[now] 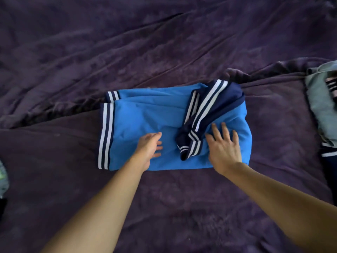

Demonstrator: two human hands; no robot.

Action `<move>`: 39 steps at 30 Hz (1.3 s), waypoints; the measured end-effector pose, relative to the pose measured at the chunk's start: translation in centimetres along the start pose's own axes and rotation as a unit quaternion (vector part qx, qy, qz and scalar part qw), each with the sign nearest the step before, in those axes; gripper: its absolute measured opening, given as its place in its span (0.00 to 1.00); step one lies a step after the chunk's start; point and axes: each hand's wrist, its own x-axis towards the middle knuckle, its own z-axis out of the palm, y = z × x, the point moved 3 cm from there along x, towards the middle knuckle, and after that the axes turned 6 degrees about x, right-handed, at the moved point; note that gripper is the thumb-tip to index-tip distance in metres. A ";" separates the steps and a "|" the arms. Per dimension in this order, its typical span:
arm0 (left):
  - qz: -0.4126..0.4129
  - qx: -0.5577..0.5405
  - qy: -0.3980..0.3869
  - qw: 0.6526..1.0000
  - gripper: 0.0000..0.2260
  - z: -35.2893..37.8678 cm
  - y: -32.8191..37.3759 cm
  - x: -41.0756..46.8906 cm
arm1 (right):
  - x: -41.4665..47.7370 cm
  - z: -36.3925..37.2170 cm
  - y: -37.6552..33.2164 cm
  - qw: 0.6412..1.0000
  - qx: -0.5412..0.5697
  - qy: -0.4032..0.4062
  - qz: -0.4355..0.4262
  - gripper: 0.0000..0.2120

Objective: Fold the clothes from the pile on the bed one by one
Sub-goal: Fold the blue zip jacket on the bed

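Top (145,114): blue with navy-and-white stripe trim. It lies on the bed (164,42), folded to a rough rectangle. A navy sleeve (204,114) crosses its right half, bunched, with the cuff end crumpled.

Left hand (149,148): fingers loose and nearly straight, over the top's near middle; contact cannot be told. Right hand (225,148): fingers spread flat on the top, just right of the sleeve.

Judgement: this item is mid-fold. The sides are in, the sleeve wants smoothing, and probably one more fold remains.

Right of the top, well apart, a stack (321,106) of apparently folded cloth suggests some items are done. Left of the top, at the frame edge, is a pale cloth (2,176); possibly the pile, too cut off to tell.

Bed: purple cover, creased, with a ridge running behind the top. Nothing of the room shows beyond the bed.
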 end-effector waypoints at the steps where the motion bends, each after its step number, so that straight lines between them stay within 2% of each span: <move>1: 0.018 0.007 0.013 1.000 0.05 0.3 0.2 0.0 | 0.0 -0.1 0.7 1.000 0.007 0.017 0.002 0.28; 5: 0.132 0.068 0.082 0.986 0.11 1.6 2.0 -0.2 | 0.3 0.6 1.1 0.999 -0.023 -0.031 0.022 0.35; 7: 0.194 0.166 0.116 0.960 0.13 2.1 3.0 -0.3 | 0.6 1.3 0.1 0.997 -0.030 -0.071 0.000 0.42; 8: 0.231 0.226 0.138 0.936 0.14 2.3 3.5 -0.6 | 0.7 1.3 -0.3 0.996 -0.019 -0.088 -0.014 0.45; 9: 0.281 0.287 0.165 0.901 0.14 2.5 3.9 -0.9 | 0.9 1.1 -0.4 0.995 0.005 -0.099 -0.030 0.48; 11: 0.405 0.394 0.209 0.799 0.15 3.7 4.5 -1.9 | 1.1 0.0 0.2 0.988 0.081 -0.119 -0.055 0.49; 13: 0.506 0.453 0.222 0.699 0.17 5.7 4.7 -2.6 | 0.6 -1.3 1.7 0.978 0.151 -0.120 -0.075 0.47; 15: 0.555 0.496 0.203 0.636 0.20 8.1 4.6 -2.8 | -0.5 -1.4 3.2 0.980 0.135 -0.090 -0.119 0.45; 18: 0.586 0.552 0.171 0.567 0.23 11.3 5.8 -2.2 | -2.5 0.8 4.0 0.982 0.042 -0.044 -0.178 0.39; 19: 0.581 0.570 0.164 0.558 0.23 12.2 6.7 -1.4 | -2.8 1.9 3.8 0.981 0.033 -0.050 -0.185 0.37; 21: 0.556 0.593 0.154 0.562 0.23 13.4 8.9 0.4 | -3.1 3.7 3.1 0.978 0.026 -0.060 -0.200 0.35; 25: 0.443 0.657 0.110 0.600 0.25 12.3 10.5 5.3 | -2.3 4.2 0.5 0.974 0.051 -0.102 -0.196 0.36; 27: 0.408 0.667 0.098 0.615 0.26 11.2 10.1 6.6 | -1.8 3.6 -0.1 0.967 0.099 -0.086 -0.217 0.35; 28: 0.401 0.668 0.097 0.619 0.26 10.9 9.8 6.9 | -1.8 3.1 0.0 0.962 0.144 -0.045 -0.228 0.32; 30: 0.397 0.670 0.099 0.620 0.26 11.1 9.1 7.5 | -2.2 1.6 1.5 0.929 0.272 0.118 -0.220 0.23; 31: 0.398 0.669 0.105 0.619 0.26 11.2 8.9 7.8 | -2.2 1.0 3.1 0.905 0.323 0.203 -0.189 0.19; 32: 0.400 0.668 0.112 0.617 0.25 11.4 8.7 8.1 | -2.1 0.6 4.7 0.893 0.348 0.248 -0.143 0.17; 33: 0.401 0.667 0.120 0.616 0.25 11.5 8.4 8.4 | -1.7 0.4 6.2 0.890 0.369 0.257 -0.078 0.18; 34: 0.400 0.668 0.124 0.616 0.25 11.5 8.2 8.6 | -1.0 0.4 7.6 0.880 0.417 0.227 0.001 0.22; 35: 0.400 0.666 0.124 0.618 0.25 11.6 8.0 8.7 | -0.1 0.9 8.6 0.848 0.494 0.172 0.081 0.27; 37: 0.405 0.655 0.122 0.627 0.26 11.6 8.0 8.3 | 1.8 1.8 9.6 0.752 0.631 0.052 0.185 0.36; 38: 0.418 0.639 0.132 0.632 0.26 11.5 8.2 7.5 | 2.6 2.1 9.6 0.745 0.638 0.020 0.192 0.36; 39: 0.447 0.611 0.156 0.635 0.25 11.2 8.3 6.3 | 3.2 2.3 9.6 0.760 0.621 0.005 0.191 0.35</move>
